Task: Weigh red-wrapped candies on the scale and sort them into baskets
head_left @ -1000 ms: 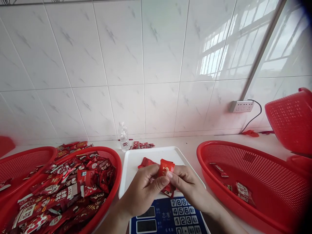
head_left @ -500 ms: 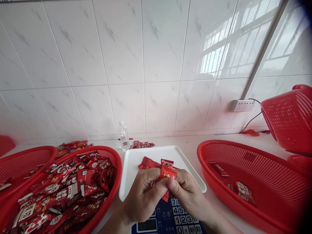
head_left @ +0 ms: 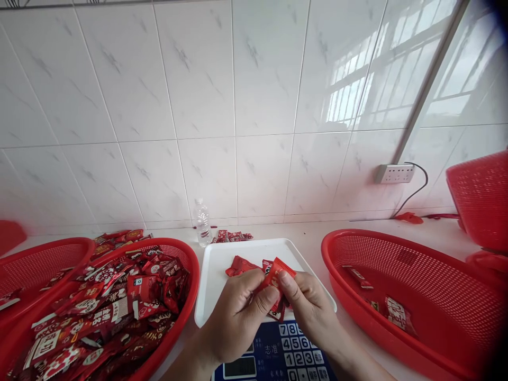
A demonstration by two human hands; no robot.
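Observation:
My left hand (head_left: 238, 312) and my right hand (head_left: 307, 304) meet over the front edge of a white scale tray (head_left: 216, 270). Both pinch a small red snack packet (head_left: 278, 272) between thumb and fingers. More red packets (head_left: 239, 264) lie on the tray behind it, partly hidden by my fingers. Below my hands shows the blue keypad of the scale (head_left: 291, 344).
A red mesh basket (head_left: 174, 254) full of red packets sits at the left, another red basket (head_left: 43, 254) beyond it. At the right a large red basket (head_left: 416, 254) holds a few packets. A water bottle (head_left: 202, 222) stands by the tiled wall, a power strip (head_left: 392, 173) on the wall.
Both hands have kept hold of the red packet and turned it between the fingers; it now tilts to the right. The hands stay over the tray's front edge.

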